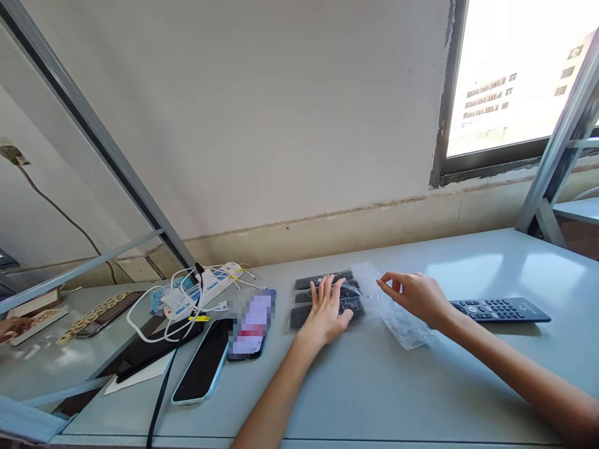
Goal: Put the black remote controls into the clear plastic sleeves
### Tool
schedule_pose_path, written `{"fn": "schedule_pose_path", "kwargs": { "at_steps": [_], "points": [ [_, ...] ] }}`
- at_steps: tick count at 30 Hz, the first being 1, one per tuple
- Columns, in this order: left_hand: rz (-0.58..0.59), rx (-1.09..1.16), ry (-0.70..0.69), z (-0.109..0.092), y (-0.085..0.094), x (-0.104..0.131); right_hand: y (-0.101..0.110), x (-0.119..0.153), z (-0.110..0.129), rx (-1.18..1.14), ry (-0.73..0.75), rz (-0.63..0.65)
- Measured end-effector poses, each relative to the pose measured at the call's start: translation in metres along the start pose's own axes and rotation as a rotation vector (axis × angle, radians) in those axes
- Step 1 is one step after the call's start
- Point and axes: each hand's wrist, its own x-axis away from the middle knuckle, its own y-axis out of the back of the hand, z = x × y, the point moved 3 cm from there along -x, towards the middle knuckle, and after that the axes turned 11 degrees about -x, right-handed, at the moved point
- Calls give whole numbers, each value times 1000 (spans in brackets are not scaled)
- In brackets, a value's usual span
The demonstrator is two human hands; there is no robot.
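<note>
Three dark remote controls [302,317] lie side by side on the desk, at least partly under clear plastic. My left hand [325,315] rests on them with its fingers spread. A crumpled clear plastic bag [407,330] stretches from their right ends toward my right hand [414,296]. The fingertips of my right hand are pinched together at the bag's edge; whether plastic is between them I cannot make out. Another dark remote control [503,310], without visible wrapping, lies to the right, partly behind my right wrist.
Left of the remotes lie a phone with a lit, blurred screen [253,330], a dark-screened phone [203,365] and a white power strip [218,284] with tangled cables. Metal posts [100,131] flank the grey desk [374,393]. Another person's hand [14,327] shows far left.
</note>
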Motion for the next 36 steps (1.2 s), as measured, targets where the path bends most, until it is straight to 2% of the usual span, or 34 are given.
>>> {"fn": "schedule_pose_path", "kwargs": {
  "at_steps": [4, 8, 12, 17, 21, 25, 27, 29, 33, 36],
  "points": [
    [-48, 2, -31, -8, 1, 0, 11, -3, -3, 34, -22, -42],
    [16, -15, 112, -10, 1, -2, 23, -7, -5, 100, -110, -20],
    [101, -72, 260, -5, 2, -4, 35, -9, -18, 208, -287, 124],
    [140, -126, 282, 0, -1, -9, 52, -6, -38, 260, -564, 304],
    [118, -156, 257, 6, -3, -16, 50, 1, -43, 183, -611, 506],
    [87, -161, 233, 12, -4, -20, 36, 4, -43, 134, -556, 568],
    [37, -164, 206, 15, -5, -20, 29, 4, -42, 118, -502, 558],
    [-68, -172, 154, 16, -7, -19, 24, 1, -41, 117, -443, 527],
    [-418, -220, -25, 9, -7, -12, 20, -4, -41, 137, -350, 447],
    [-644, -333, -261, -9, -2, -5, 16, -5, -39, 134, -300, 404]
  ]
}}
